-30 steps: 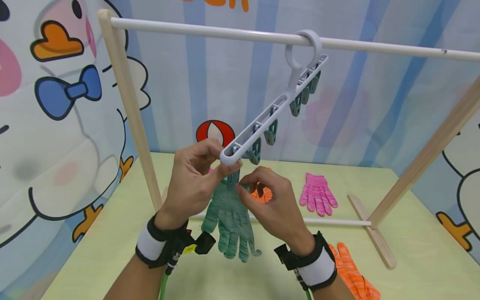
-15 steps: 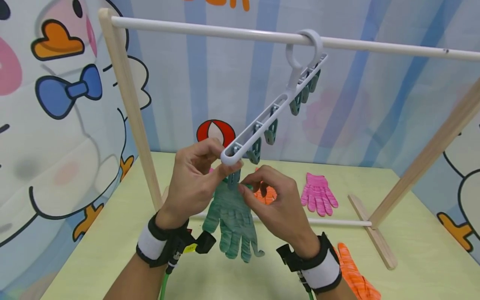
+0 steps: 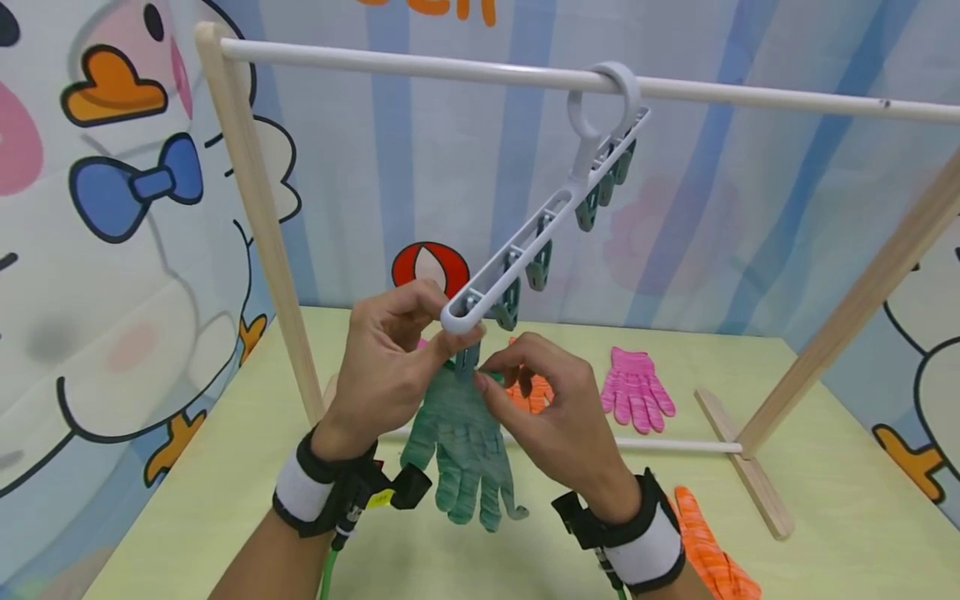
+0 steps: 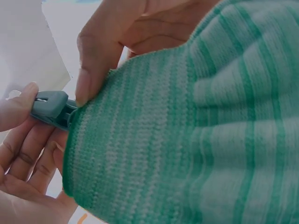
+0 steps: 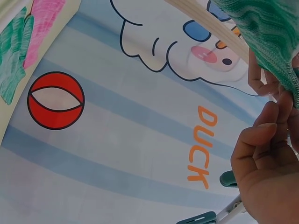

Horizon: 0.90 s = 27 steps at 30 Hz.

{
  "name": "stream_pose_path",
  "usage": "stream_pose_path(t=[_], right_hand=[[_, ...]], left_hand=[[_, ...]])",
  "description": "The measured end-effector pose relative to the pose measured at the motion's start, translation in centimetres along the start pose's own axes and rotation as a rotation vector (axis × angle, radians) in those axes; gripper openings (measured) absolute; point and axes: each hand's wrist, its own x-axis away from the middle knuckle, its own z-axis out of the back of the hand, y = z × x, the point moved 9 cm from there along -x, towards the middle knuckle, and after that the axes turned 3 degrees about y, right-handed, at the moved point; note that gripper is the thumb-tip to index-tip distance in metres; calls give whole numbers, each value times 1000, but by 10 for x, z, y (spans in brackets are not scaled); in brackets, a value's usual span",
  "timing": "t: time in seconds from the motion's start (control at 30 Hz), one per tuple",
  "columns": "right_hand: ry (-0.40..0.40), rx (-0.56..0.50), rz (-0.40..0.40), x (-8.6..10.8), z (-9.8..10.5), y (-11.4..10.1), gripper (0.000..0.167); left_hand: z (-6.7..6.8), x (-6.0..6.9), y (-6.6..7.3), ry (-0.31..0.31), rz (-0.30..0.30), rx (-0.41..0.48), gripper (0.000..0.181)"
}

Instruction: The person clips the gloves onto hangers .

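Note:
A green striped glove (image 3: 461, 442) hangs fingers down, its cuff at the teal clip (image 3: 467, 358) on the near end of the white hanger (image 3: 517, 250). My left hand (image 3: 390, 367) pinches the top of that clip between thumb and fingers; the left wrist view shows the clip (image 4: 50, 108) gripped with its jaws at the cuff's edge. My right hand (image 3: 551, 408) pinches the glove's cuff just right of the clip, thumb against fingertips. In the right wrist view the cuff (image 5: 280, 60) partly hides the fingers.
The hanger hooks over a white rod (image 3: 420, 67) on wooden posts (image 3: 258, 208). More teal clips (image 3: 540, 265) line it. On the table (image 3: 202, 500) lie a pink glove (image 3: 636, 390), an orange glove (image 3: 531, 396) behind my right hand, and another orange glove (image 3: 712, 554) at front right.
The green glove and my right hand have shifted very slightly to the right since the first frame. My left hand keeps its pinch on the clip.

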Motion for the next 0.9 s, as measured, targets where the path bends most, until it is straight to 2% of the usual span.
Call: stream_pose_path(t=[0.47,0.9], right_hand=[[40,-7,36,1,5,-10,12],[90,-27,62,0,9,-15,13]], left_hand=[[0,1,-4,-12,0,18,18],[0,1,-3,-14,12,16,11]])
